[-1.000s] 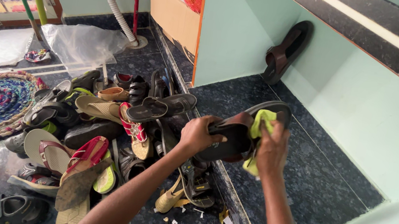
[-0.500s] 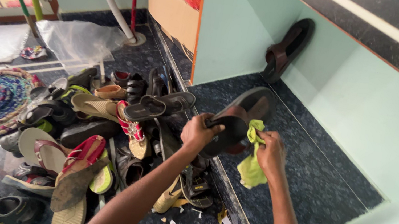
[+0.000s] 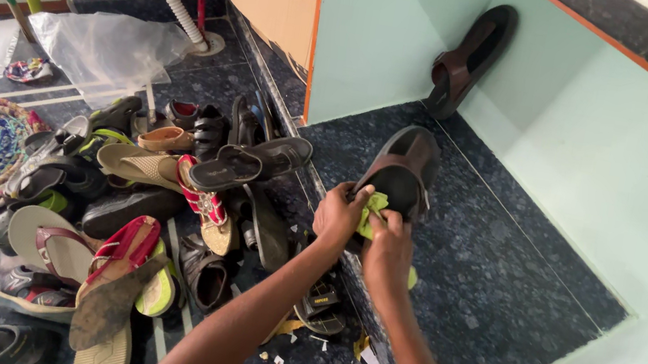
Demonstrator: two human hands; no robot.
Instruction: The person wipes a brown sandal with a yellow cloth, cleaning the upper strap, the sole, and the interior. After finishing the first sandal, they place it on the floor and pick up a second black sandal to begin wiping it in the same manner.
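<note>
Sandal (image 3: 404, 174) heel hidden behind cloth (image 3: 373, 209) and hands

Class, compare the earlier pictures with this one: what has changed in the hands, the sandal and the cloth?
The right hand has brought the green cloth from the sandal's upper end down to its lower end, beside the left hand. The dark sandal now stands more upright. Both grips, the shoe pile and the leaning sandal are unchanged.

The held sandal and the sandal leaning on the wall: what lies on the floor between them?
In the head view, nothing: only bare dark speckled floor lies between the held sandal and the leaning sandal.
</note>
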